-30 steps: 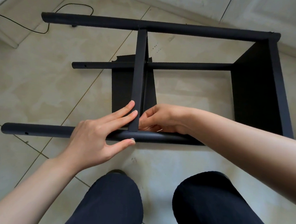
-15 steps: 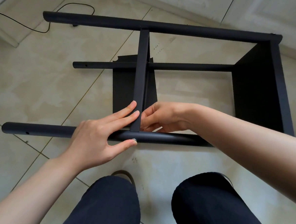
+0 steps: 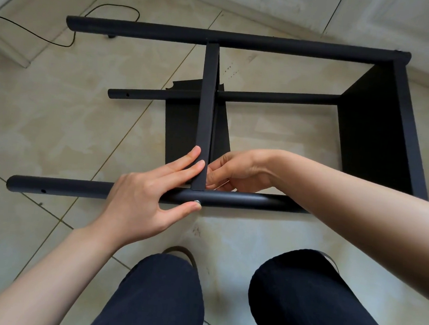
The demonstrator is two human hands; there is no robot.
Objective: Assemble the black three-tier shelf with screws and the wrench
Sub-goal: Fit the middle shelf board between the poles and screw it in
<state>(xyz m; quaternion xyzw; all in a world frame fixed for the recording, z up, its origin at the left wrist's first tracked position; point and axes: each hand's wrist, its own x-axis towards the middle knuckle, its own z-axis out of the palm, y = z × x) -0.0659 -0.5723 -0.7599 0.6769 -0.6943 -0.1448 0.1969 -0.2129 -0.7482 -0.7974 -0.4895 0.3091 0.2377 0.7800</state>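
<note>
Head view: left hand (image 3: 139, 200) presses screw (image 3: 197, 201) into near pole (image 3: 231, 199).

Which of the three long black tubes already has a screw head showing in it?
The nearest tube, under both hands: a silver screw head sits beside the left hand's thumb. The other two show none there.

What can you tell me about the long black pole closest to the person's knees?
The pole is a round black tube, matte like painted metal, lying sideways just above the floor. A small hole shows near its left end. A silvery screw sits in its side, with the left hand's thumb against it. The middle shelf's edge meets it from above.
</note>
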